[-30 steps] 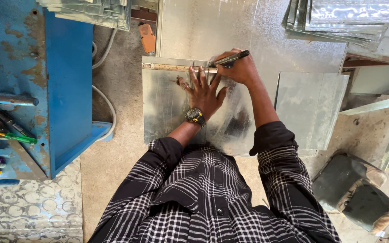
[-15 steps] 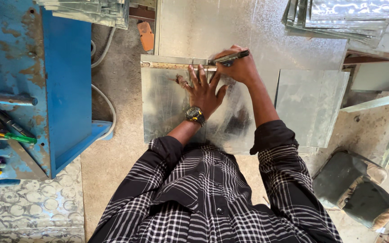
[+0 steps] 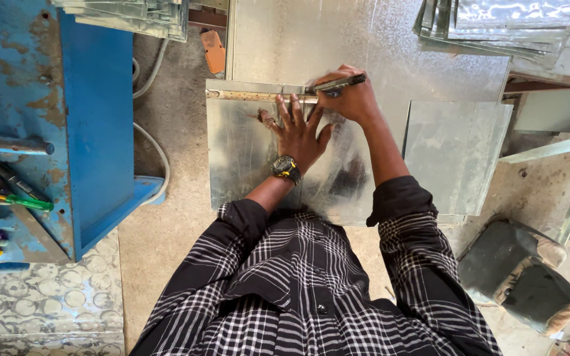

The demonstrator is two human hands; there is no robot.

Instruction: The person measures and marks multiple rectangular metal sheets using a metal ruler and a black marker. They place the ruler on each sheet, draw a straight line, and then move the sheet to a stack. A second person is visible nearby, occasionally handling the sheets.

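In the head view, a galvanised metal sheet was seen lying flat on the concrete floor, partly over a larger sheet. A ruler was laid along its far edge. The left hand was spread open, fingers pressed flat on the sheet and against the ruler, a wristwatch worn at the wrist. The right hand was closed around a dark marker, its tip held at the ruler's right end. A blue workbench was seen to the left, with stacked sheets beyond at upper right.
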